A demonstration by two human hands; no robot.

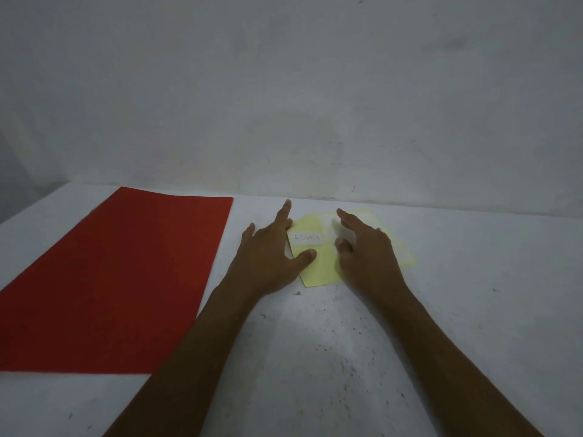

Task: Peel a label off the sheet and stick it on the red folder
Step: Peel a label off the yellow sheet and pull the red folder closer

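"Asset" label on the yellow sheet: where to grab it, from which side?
Pick at a right-hand corner of the label with the right hand; it lies flat, so only an edge lifts. The left hand already rests on the sheet, thumb below the label.

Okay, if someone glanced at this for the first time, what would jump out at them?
The big red folder lying flat on the left of the white table. Next, the left hand and right hand resting on the yellow label sheet near the wall, with a white label reading "Asset" between them.
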